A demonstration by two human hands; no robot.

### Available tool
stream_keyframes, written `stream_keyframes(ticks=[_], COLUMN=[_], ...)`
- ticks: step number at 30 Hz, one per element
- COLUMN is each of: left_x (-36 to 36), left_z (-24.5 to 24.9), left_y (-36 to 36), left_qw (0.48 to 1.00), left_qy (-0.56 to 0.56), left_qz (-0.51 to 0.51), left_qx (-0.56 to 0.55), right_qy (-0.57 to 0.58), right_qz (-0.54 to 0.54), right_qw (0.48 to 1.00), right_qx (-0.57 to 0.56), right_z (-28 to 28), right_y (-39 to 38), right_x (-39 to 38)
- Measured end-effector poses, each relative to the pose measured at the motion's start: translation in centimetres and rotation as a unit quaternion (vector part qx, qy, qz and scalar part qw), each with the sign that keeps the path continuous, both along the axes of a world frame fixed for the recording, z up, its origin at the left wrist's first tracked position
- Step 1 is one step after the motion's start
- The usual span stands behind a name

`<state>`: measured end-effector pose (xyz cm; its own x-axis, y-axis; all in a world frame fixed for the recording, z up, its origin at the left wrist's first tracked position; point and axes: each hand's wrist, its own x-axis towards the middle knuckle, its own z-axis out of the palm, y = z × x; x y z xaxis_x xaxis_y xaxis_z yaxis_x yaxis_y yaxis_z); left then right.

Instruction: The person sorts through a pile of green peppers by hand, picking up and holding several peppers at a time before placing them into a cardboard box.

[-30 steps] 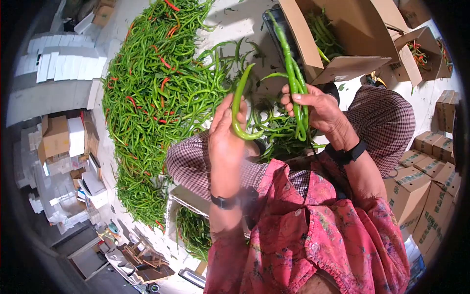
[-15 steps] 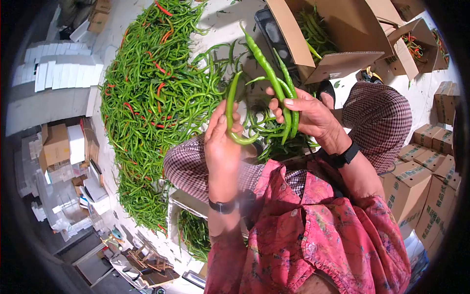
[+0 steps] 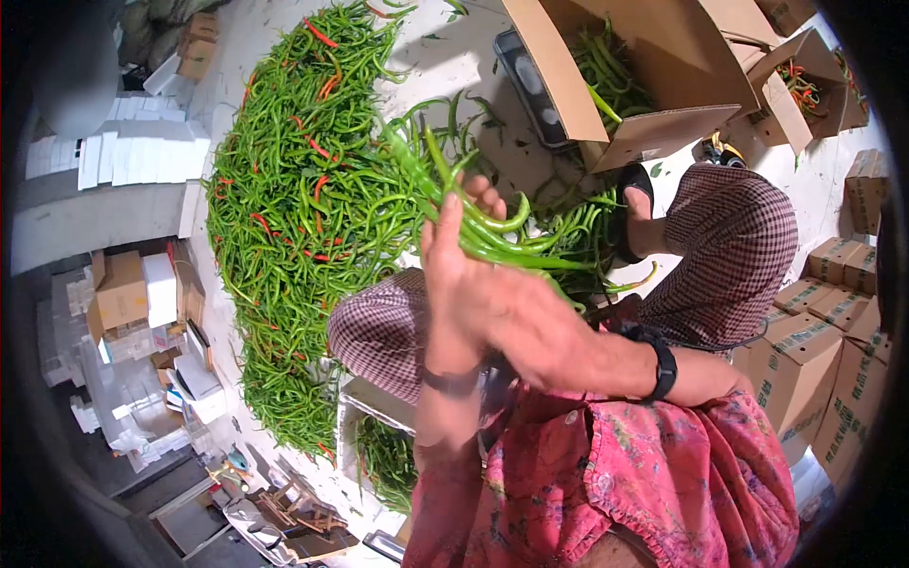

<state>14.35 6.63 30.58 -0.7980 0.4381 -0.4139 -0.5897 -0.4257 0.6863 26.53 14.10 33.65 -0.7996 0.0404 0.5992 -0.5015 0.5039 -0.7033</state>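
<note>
In the head view, several long green chili peppers (image 3: 497,244) lie across my left hand (image 3: 445,251), its thumb and fingers closed round them. Their tips point up and left, while other ends stretch right. My right hand (image 3: 530,317) crosses just below them against my left hand and wrist. It is smeared by motion, and its fingers are hidden, so whether it grips anything does not show. Beneath the hands, more loose green chilies (image 3: 578,232) lie between my knees.
A large heap of green chilies with some red ones (image 3: 294,218) spreads on the floor at left. An open cardboard box (image 3: 663,128) holding chilies stands at upper right, beside a dark tray (image 3: 526,80). Stacked cartons (image 3: 800,369) stand at right. A white crate (image 3: 374,398) with chilies sits by my left knee.
My right hand has moved left and down to meet my left hand. The chilies it held now lie together in my left hand, turned toward the upper left.
</note>
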Motion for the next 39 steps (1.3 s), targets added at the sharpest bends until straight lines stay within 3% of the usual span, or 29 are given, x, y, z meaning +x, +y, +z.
stream_keyframes(ticks=[2, 3, 6, 8, 10, 11, 12, 14, 15, 17, 20, 22, 26, 28, 30, 32, 35, 37, 39], left_x=[-1.1, -1.2, -1.5, -1.5, -1.6, -1.6, -1.7, -1.7, -1.6, -1.5, -1.2, -1.3, -2.1, -3.1, -4.8, -6.4, -9.5, -11.6, -14.4], left_z=[0.4, 0.5, 0.5, 0.5, 0.3, 0.2, 0.1, 0.3, 0.4, 0.7, 1.0, 1.0, 2.5, 4.1, 6.3, 7.8, 7.4, 7.7, 8.8], left_y=[-0.1, -0.2, 0.1, -0.1, -0.2, -0.1, 0.0, 0.3, 0.4, 0.8, 1.5, 2.3, 4.1, 5.7, 8.2, 12.5, 17.4, 15.5, 10.5], left_qw=[0.998, 0.998, 0.993, 0.991, 0.987, 0.986, 0.986, 0.986, 0.987, 0.987, 0.986, 0.982, 0.983, 0.979, 0.979, 0.976, 0.96, 0.966, 0.944], left_qy=[-0.007, -0.006, 0.056, 0.051, 0.039, 0.052, 0.064, 0.074, 0.08, 0.087, 0.082, 0.073, 0.045, 0.058, 0.087, 0.093, 0.151, 0.172, 0.224], left_qz=[-0.019, -0.021, -0.061, -0.069, -0.077, -0.073, -0.07, -0.073, -0.079, -0.088, -0.119, -0.142, -0.141, -0.155, -0.178, -0.183, -0.232, -0.194, -0.22], left_qx=[0.059, 0.057, 0.079, 0.102, 0.138, 0.139, 0.139, 0.131, 0.116, 0.102, 0.08, 0.1, 0.11, 0.118, 0.052, 0.079, 0.042, -0.005, -0.104], right_qy=[-0.075, -0.198, -0.264, -0.27, -0.374, -0.37, -0.329, -0.356, -0.355, -0.302, -0.274, -0.279, -0.288, -0.282, -0.279, -0.302, -0.321, -0.345, -0.347], right_qz=[0.123, 0.193, 0.164, 0.125, 0.149, 0.128, 0.116, 0.112, 0.111, 0.066, 0.085, 0.065, 0.057, 0.061, 0.047, 0.05, 0.04, 0.024, -0.002], right_qw=[0.987, 0.955, 0.945, 0.941, 0.863, 0.838, 0.853, 0.767, 0.766, 0.717, 0.702, 0.75, 0.685, 0.687, 0.69, 0.634, 0.631, 0.628, 0.623], right_qx=[-0.067, -0.104, -0.099, -0.16, -0.306, -0.38, -0.389, -0.523, -0.524, -0.625, -0.652, -0.596, -0.667, -0.667, -0.666, -0.71, -0.705, -0.697, -0.701], right_z=[0.0, -0.9, -3.9, -4.8, -4.0, -4.3, -5.6, -4.4, -3.8, -2.9, -3.2, -3.4, -2.9, -4.0, -4.0, -5.1, -5.4, -5.3, -6.1], right_y=[-1.2, -1.6, -0.3, 0.7, 2.4, 2.4, 2.4, 3.1, 3.6, 4.7, 6.1, 6.6, 6.9, 7.0, 7.1, 6.9, 6.8, 7.1, 7.1], right_x=[2.5, 3.2, 3.1, 2.7, 3.0, 3.0, 3.0, 2.4, 2.1, 1.6, 1.5, 1.7, 1.6, 1.8, 1.7, 1.8, 1.5, 1.2, 1.5])
